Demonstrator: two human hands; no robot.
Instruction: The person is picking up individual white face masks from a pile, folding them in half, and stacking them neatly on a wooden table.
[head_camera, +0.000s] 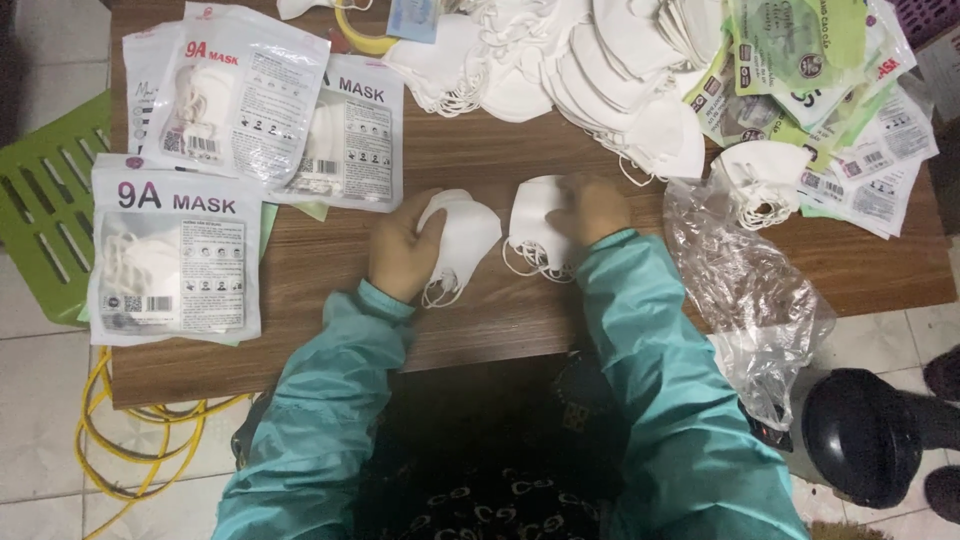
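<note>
My left hand (403, 248) rests on a white face mask (462, 240) near the front edge of the worktop (500, 320), fingers curled over its left side and pressing it flat against the wood so it does not slide. Its ear loops trail toward me. Just beside it, my right hand (594, 208) lies on a second white mask (535, 222), fingers bent down onto its right half; whether they pinch the fabric or only press it I cannot tell. The two masks sit side by side, close but apart, in the middle of the worktop, within easy reach of both hands.

To the right of my right sleeve a crumpled clear plastic bag (745, 290) hangs over the front right edge, opened out and slack. At the front left corner lies a sealed mask packet (175, 250), flat and face up, and behind it two more packets (290, 110) overlap each other.

Along the back edge a heap of loose white masks (590, 70) spreads out, likely kept there as the supply. In the back right corner sits a stack of flat green-and-white wrappers (830, 90), fanned so single ones can be picked off.
</note>
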